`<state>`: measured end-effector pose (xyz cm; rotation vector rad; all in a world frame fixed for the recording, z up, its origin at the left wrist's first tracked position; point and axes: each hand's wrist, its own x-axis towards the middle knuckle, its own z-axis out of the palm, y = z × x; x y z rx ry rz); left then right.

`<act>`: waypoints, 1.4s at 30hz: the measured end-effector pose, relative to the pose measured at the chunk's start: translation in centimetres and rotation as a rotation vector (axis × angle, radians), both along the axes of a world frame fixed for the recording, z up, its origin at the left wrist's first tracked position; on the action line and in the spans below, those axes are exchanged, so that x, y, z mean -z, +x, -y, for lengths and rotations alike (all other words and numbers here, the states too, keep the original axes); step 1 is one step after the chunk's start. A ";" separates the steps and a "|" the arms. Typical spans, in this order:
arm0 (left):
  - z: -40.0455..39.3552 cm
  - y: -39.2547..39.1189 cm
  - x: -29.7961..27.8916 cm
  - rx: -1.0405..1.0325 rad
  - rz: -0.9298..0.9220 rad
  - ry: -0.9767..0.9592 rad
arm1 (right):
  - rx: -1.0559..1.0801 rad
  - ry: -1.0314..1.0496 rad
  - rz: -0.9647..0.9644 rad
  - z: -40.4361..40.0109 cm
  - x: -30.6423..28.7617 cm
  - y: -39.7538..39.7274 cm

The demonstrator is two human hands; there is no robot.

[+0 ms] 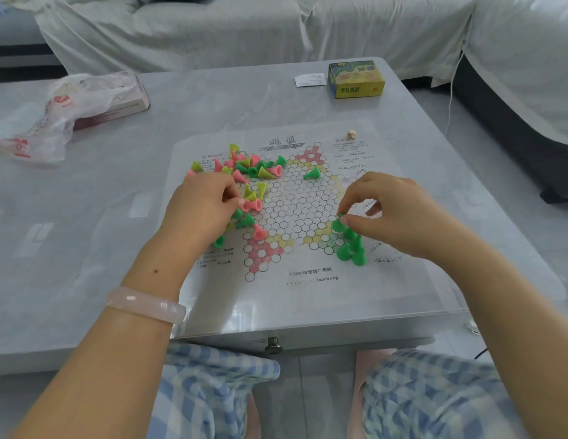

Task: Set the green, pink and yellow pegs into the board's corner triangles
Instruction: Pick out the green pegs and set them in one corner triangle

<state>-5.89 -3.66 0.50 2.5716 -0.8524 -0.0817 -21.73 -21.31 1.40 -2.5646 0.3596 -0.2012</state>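
The right hand [393, 213] pinches a green peg [339, 224] between thumb and forefinger, at the top of a row of standing green pegs [352, 250] just below its fingertips on the paper Chinese-checkers board [295, 213]. The left hand [202, 207], fingers curled, pinches a pink peg [252, 205] at the near edge of the loose pile of green, pink and yellow pegs [244, 167] lying beyond and beneath it.

Left hand [203, 206] fingers curled, pinching; right hand [391, 213] likewise, forearms outstretched

Soft, even daylight — faint glare on the table [213, 99], wide-angle bending at edges.
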 end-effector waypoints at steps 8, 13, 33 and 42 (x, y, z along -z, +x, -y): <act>0.1 0.2 -0.2 -0.014 0.052 -0.077 | -0.054 -0.039 -0.090 0.2 0.4 0.2; 0.2 0.0 -0.3 0.000 0.047 -0.095 | -0.066 -0.055 -0.119 0.2 0.7 0.2; 0.0 -0.2 -0.5 0.017 0.024 -0.125 | -0.059 -0.090 -0.086 0.3 1.3 0.6; 0.1 -0.3 -0.6 0.014 0.027 -0.126 | -0.066 -0.097 -0.096 0.4 1.3 0.5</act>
